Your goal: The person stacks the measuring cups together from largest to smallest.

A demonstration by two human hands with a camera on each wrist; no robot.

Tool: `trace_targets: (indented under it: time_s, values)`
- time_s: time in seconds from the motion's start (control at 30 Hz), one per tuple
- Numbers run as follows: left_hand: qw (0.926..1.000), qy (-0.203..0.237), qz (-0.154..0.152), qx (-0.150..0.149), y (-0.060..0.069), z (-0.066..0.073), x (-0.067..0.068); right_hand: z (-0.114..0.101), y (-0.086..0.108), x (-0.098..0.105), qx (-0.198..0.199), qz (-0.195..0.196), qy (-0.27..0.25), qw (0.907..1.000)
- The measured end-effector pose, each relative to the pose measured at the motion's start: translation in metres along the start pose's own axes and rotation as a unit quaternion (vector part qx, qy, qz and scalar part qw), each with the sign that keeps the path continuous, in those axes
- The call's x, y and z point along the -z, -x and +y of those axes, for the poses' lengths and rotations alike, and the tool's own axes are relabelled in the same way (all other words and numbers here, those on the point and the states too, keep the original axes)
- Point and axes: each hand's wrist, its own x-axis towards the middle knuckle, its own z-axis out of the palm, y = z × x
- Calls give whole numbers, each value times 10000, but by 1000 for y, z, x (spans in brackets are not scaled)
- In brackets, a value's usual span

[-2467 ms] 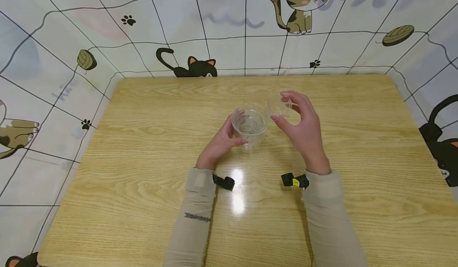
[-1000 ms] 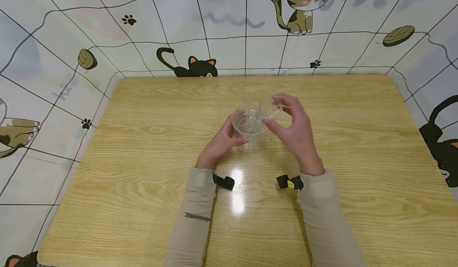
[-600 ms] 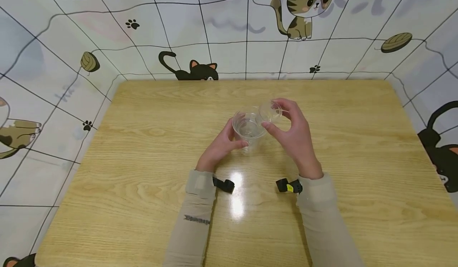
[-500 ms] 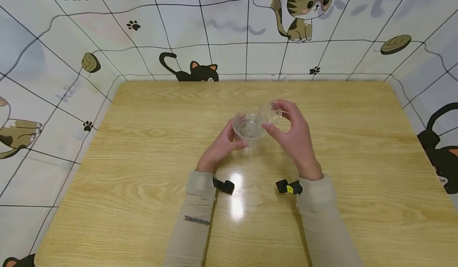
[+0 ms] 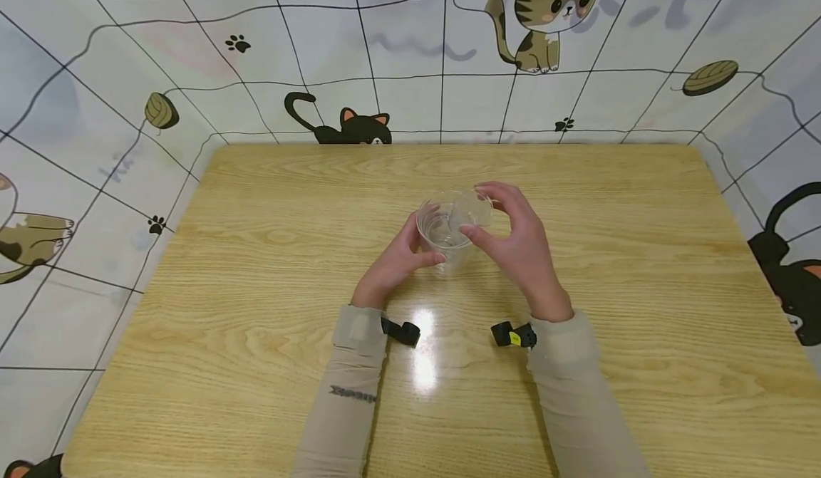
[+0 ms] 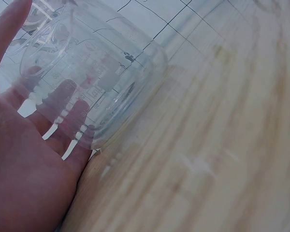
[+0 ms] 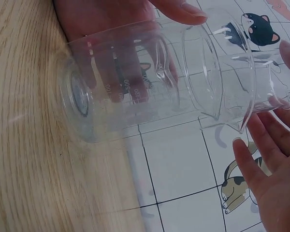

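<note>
A clear graduated beaker (image 5: 442,251) stands upright on the table, my left hand (image 5: 399,256) curled round its left side. Through its wall (image 6: 111,63) in the left wrist view, the fingers show behind printed marks. Extra rims inside the beaker (image 7: 111,113) in the right wrist view suggest another vessel nested in it; the clear walls make this hard to tell. Between thumb and fingertips, my right hand (image 5: 522,246) holds a smaller clear beaker (image 5: 473,209) over the large one's mouth, overlapping its right rim. Whether the two rims touch, I cannot tell.
The wood-grain table (image 5: 256,250) extends to both sides of the hands. Behind it rises a white wall (image 5: 410,43) with grid lines and cartoon cats. Black wrist straps (image 5: 401,331) sit at the cuffs of both beige sleeves (image 5: 349,385).
My right hand has shifted left, carrying the small beaker from beside the large beaker's rim to over its mouth. The left hand and large beaker stay put. The head view tilted slightly.
</note>
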Motion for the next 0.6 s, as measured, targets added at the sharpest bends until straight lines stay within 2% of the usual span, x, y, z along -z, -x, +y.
trace_targets:
  time_s: [0.6]
  values:
    - [10000,-58,-8,-50,0,-2,1,2,0,-1,-11,-123,20,9999]
